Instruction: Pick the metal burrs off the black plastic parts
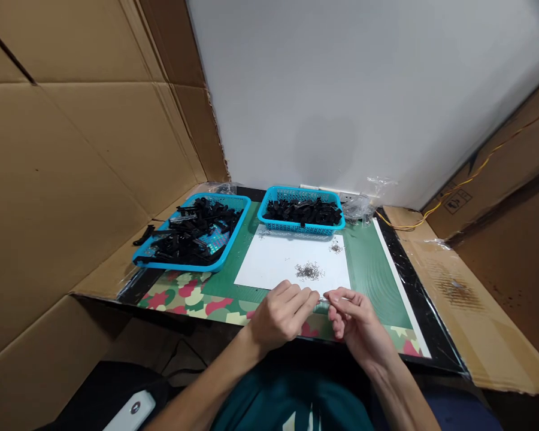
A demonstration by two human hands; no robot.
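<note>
My left hand (285,314) is closed, knuckles up, over the near edge of the table. Close to its right, my right hand (353,317) pinches with thumb and forefinger. Between the fingertips of both hands shows a small shiny, clear or metallic piece (324,301), too small to name; the left fingers hide part of it. Just beyond the hands, a pile of tiny thin metal pieces (309,271) lies on a white sheet (263,263). A smaller pile of the same pieces (336,247) is at the sheet's far right.
A blue basket (236,239) at the left and another blue basket (296,227) at the back hold black strip-like parts. Clear plastic bags (362,206) lie by the wall. Cardboard walls (94,137) close in both sides. A yellow-red wire (424,218) runs down the right.
</note>
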